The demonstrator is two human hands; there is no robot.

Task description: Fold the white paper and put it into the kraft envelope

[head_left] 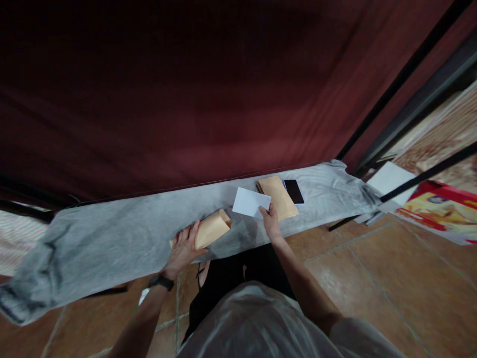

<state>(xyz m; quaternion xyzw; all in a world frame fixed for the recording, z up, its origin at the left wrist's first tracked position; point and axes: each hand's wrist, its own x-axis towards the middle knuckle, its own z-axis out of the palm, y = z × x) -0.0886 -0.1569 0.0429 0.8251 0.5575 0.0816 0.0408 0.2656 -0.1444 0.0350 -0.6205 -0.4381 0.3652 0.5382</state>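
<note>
My left hand (183, 249) is closed around the lower end of a small brown paper bag (211, 230), its fingers along the far side and its thumb on the near side. The bag lies on the grey cloth, and its mouth gapes open toward the right. In my right hand (271, 223) is a white card (249, 202), pinched at its right end between thumb and fingers. The card is held to the right of the bag's mouth, apart from it. A stack of flat brown paper bags (280, 196) lies just right of the card, partly behind my right hand.
A dark-screened phone (294, 191) lies right of the stack. Grey cloth (122, 233) covers the long narrow bench, against a dark red panel (208, 119). Off the right end are a red and yellow box (439, 209) and a white sheet (391, 179). Below is a tiled floor (357, 283).
</note>
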